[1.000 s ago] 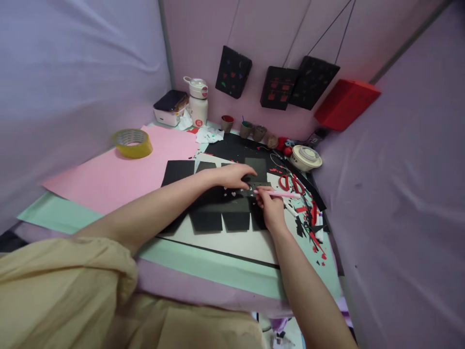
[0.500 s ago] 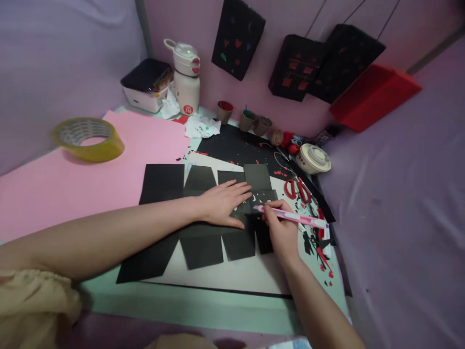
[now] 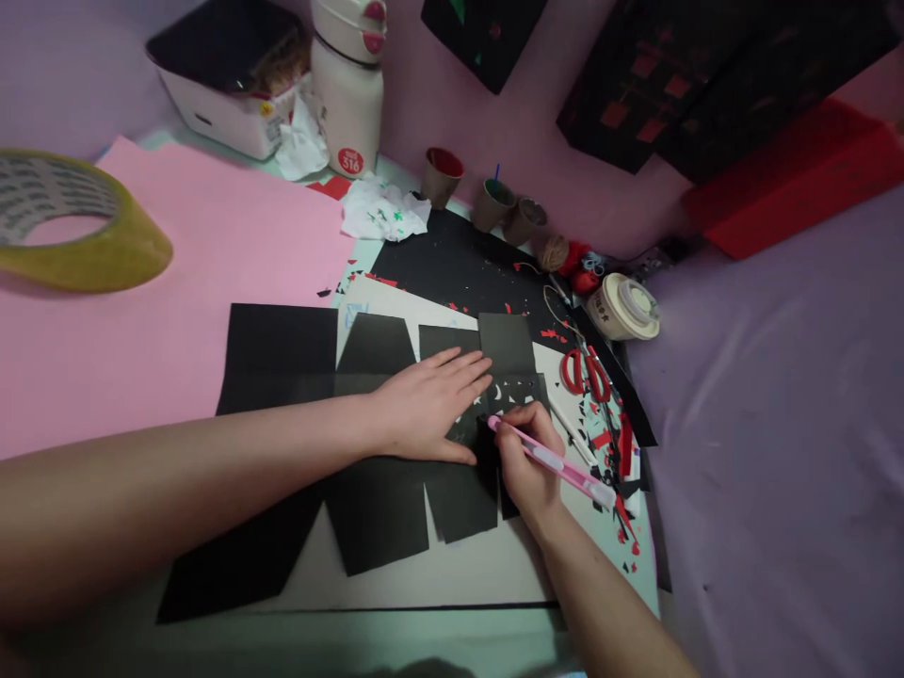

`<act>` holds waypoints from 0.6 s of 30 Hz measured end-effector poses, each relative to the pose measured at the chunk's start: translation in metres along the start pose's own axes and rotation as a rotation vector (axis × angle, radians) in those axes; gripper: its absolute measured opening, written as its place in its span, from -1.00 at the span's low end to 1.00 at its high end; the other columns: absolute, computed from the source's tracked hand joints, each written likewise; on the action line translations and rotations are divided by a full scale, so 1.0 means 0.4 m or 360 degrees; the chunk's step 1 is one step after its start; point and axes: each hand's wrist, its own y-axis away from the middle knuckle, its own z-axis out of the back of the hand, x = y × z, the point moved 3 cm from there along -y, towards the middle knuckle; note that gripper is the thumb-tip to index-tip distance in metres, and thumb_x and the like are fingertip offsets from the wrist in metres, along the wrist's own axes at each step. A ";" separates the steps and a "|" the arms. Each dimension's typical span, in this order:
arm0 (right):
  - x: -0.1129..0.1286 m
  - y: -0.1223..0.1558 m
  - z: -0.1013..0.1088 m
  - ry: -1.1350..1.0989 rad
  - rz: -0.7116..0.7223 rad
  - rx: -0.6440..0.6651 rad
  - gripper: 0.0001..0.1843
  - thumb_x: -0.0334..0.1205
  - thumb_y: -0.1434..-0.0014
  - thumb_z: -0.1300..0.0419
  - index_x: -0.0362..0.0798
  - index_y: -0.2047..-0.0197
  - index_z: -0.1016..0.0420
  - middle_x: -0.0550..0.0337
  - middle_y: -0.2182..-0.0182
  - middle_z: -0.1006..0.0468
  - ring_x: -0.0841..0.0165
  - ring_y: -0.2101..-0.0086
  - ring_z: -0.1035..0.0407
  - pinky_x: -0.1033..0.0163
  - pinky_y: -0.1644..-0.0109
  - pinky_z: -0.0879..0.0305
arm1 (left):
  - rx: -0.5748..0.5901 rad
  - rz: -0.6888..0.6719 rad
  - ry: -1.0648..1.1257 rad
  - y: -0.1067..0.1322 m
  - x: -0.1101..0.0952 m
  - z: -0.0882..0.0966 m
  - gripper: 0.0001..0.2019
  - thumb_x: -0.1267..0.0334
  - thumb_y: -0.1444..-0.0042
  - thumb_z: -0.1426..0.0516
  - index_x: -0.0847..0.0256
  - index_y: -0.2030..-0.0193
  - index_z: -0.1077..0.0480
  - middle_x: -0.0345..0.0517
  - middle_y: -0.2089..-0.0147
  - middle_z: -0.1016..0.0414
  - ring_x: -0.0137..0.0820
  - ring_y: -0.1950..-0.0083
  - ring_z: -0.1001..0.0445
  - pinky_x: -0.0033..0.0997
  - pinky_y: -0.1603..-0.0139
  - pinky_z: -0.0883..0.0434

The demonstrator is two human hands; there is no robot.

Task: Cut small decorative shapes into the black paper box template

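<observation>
My left hand (image 3: 430,405) lies flat with fingers spread on a black paper cutout (image 3: 381,518) with flaps, pressing it against a pale board (image 3: 487,579). In my right hand (image 3: 529,461) is a slim pink-and-white craft knife (image 3: 555,460), gripped like a pen. Its tip meets the black paper just right of my left fingertips; the blade itself is hard to make out. Small moon and star shaped holes show in the paper above the tip. Beside my right hand lies a white stick-like tool (image 3: 572,428).
Red-handled scissors (image 3: 585,374) lie at the right among red and black scraps. Behind stand small paint cups (image 3: 492,205), a lidded tub (image 3: 622,306) and a white bottle (image 3: 346,104). A yellow tape roll (image 3: 134,240) rests on pink paper (image 3: 268,245). Dark paper boxes (image 3: 656,85) hang above.
The view has moved closer. My right hand has brought the knife tip down-left onto the black paper and tilted its handle lower. My left hand stays flat in place.
</observation>
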 end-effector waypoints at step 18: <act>0.002 0.010 -0.002 0.0231 0.0016 0.0001 -0.84 -0.24 -0.07 -0.20 0.03 0.49 -0.31 0.33 0.60 -0.41 0.39 0.57 -0.27 0.29 0.44 -0.20 | 0.0000 0.0019 0.0030 -0.004 0.000 0.002 -0.05 -0.35 -0.04 -0.06 0.40 -0.37 -0.10 0.19 -0.47 0.09 -0.15 -0.50 0.16 -0.16 -0.46 0.24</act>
